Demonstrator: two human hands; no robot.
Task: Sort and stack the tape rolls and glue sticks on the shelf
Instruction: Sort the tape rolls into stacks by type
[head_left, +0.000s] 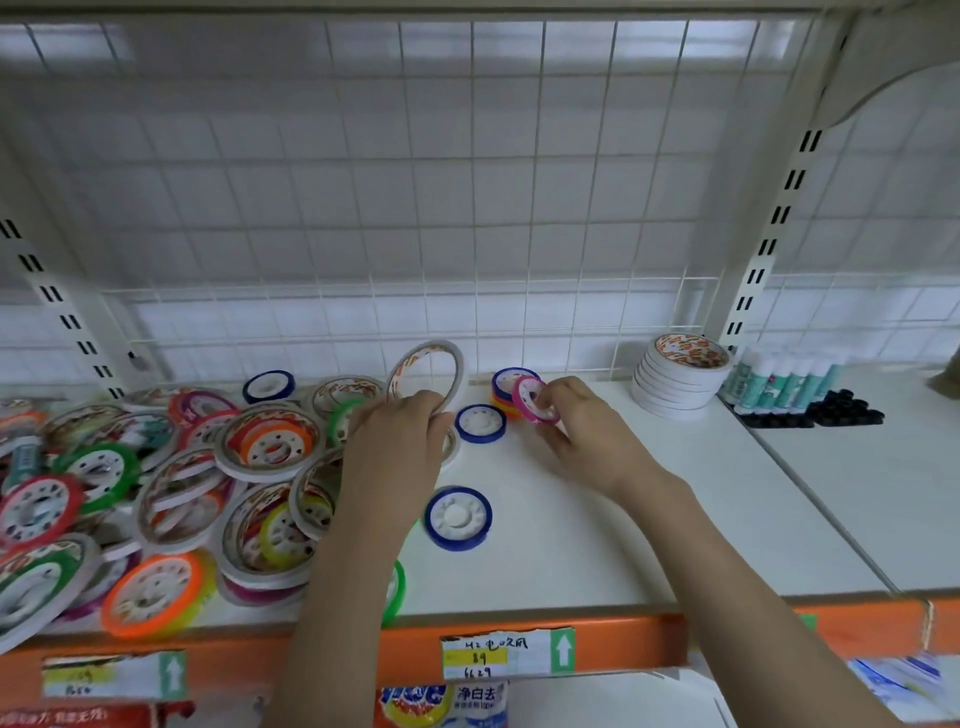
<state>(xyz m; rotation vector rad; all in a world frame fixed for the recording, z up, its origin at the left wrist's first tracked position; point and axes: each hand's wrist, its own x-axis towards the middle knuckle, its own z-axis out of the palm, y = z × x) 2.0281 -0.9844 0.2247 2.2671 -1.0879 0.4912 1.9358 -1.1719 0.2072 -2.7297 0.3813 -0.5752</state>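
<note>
The left hand (400, 421) grips a large white ring roll (427, 375) upright; the right hand (576, 421) pinches a pink roll (531, 399) beside the colored stack (505, 396) on the white shelf (597, 519).

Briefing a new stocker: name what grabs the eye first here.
The jumbled pile of coloured tape rolls fills the shelf's left. At centre, the left hand lifts a large white roll while the right hand pinches a pink roll; a neat white stack stands right.

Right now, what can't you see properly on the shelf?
Head view only:
- Green roll: mostly behind the left forearm.
- White roll under the left hand: mostly covered.
- Small coloured stack: partly behind the pink roll that the right hand pinches.
- Price labels: too blurred to read.
</note>
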